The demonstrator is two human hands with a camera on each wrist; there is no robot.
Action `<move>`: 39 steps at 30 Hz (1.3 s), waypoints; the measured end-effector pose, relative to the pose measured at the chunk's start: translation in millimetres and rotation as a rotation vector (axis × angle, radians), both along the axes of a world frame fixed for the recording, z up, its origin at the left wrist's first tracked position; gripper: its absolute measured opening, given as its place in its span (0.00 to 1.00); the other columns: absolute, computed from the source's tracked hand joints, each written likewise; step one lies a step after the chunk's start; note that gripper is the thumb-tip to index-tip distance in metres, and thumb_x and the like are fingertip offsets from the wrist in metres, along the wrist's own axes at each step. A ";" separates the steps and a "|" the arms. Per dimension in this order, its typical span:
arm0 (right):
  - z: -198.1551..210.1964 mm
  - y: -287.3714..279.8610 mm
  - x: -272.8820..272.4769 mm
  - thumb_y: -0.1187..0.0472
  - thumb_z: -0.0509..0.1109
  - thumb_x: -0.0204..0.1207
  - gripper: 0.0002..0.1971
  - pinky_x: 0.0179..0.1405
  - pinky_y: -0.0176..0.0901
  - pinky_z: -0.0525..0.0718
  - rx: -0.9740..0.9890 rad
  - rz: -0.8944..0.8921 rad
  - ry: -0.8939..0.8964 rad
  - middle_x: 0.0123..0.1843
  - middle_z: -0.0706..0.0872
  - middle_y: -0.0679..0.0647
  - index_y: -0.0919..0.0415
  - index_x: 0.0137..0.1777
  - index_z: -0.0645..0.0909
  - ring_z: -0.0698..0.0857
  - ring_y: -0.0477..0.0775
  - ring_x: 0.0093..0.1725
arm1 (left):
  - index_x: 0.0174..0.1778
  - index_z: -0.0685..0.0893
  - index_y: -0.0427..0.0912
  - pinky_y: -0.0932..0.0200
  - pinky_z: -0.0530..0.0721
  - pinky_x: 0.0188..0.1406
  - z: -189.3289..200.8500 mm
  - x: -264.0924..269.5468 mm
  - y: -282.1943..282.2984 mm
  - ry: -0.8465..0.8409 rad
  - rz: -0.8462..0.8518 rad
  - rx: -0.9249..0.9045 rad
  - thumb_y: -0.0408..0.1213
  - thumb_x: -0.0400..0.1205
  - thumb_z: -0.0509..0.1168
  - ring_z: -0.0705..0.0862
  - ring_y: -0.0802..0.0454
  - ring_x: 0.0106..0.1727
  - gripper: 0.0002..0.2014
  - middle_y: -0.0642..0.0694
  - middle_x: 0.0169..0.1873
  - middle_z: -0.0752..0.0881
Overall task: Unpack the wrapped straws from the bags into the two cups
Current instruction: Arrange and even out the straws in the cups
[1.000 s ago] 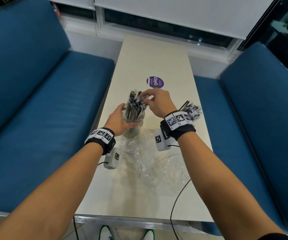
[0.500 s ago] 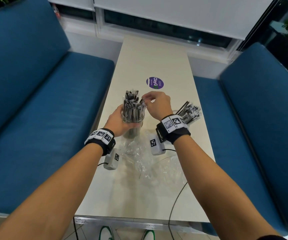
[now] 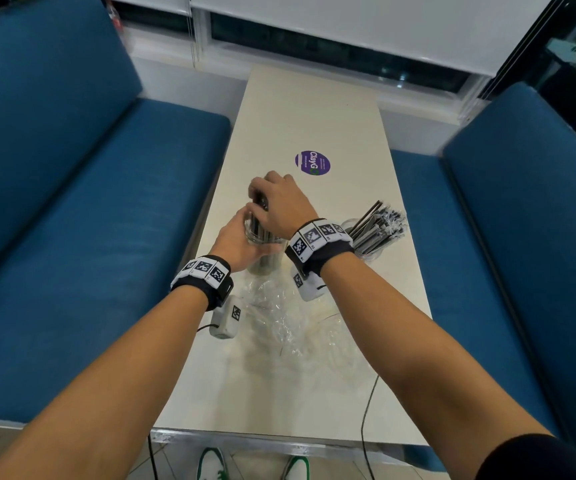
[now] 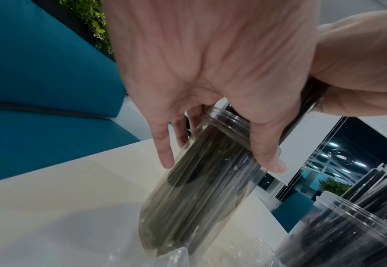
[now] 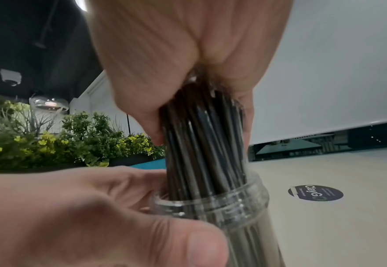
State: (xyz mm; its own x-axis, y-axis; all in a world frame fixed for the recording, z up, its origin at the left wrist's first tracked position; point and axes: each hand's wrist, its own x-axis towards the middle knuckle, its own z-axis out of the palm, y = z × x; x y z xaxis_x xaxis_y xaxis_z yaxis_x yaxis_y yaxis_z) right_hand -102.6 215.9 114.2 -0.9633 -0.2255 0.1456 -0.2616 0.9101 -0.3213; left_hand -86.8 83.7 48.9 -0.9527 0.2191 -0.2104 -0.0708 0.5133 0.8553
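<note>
A clear plastic cup (image 3: 266,263) (image 4: 201,191) (image 5: 231,215) packed with dark wrapped straws (image 5: 201,144) stands on the white table (image 3: 314,109). My left hand (image 3: 241,240) (image 4: 210,72) wraps around the cup just below its rim. Over the top of the bundle, my right hand (image 3: 276,202) (image 5: 188,54) grips the straws from above, thumb and fingers curled around their upper ends. To the right stands a second clear cup (image 3: 366,252) (image 4: 347,231) with wrapped straws (image 3: 380,226) fanning out toward the right.
Crumpled clear plastic bags (image 3: 293,323) (image 4: 178,256) lie on the table in front of the cups. A purple round sticker (image 3: 312,162) (image 5: 315,193) sits beyond them. Blue sofa seats (image 3: 89,220) flank the table on both sides. A black cable (image 3: 366,410) hangs over the near edge.
My right hand has moved left from the straw tips and closed over the whole top of the bundle. The left hand stays around the cup.
</note>
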 end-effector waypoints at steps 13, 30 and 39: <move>6.2 3.2 -2.7 0.58 0.68 0.79 0.09 0.38 0.49 0.73 -0.167 -0.321 0.222 0.47 0.80 0.58 0.64 0.51 0.78 0.77 0.60 0.43 | 0.93 0.60 0.48 0.44 0.74 0.82 -4.2 -1.6 -3.1 -0.003 -0.021 0.008 0.53 0.71 0.86 0.75 0.44 0.85 0.58 0.48 0.87 0.73; 6.0 -1.0 7.1 0.34 0.51 0.86 0.29 0.74 0.74 0.68 0.081 -0.333 0.012 0.82 0.73 0.57 0.49 0.69 0.85 0.70 0.65 0.79 | 0.91 0.63 0.50 0.38 0.78 0.82 -6.7 -1.8 -2.7 -0.017 -0.014 0.016 0.55 0.68 0.87 0.80 0.42 0.80 0.58 0.48 0.83 0.78; 31.5 15.3 -2.8 0.33 0.61 0.82 0.26 0.78 0.73 0.71 -0.162 -0.038 -0.043 0.80 0.76 0.54 0.40 0.76 0.79 0.71 0.61 0.80 | 0.88 0.66 0.51 0.41 0.79 0.80 -6.0 1.3 -2.1 -0.014 -0.003 0.008 0.62 0.63 0.87 0.82 0.45 0.77 0.59 0.49 0.80 0.81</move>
State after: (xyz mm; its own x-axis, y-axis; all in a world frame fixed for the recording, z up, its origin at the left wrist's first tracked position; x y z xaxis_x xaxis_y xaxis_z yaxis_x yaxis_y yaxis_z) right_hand -105.4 231.3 145.7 -0.9767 -0.1660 0.1359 -0.2113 0.8546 -0.4743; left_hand -85.5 81.7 42.8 -0.9491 0.2236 -0.2221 -0.0815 0.5065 0.8584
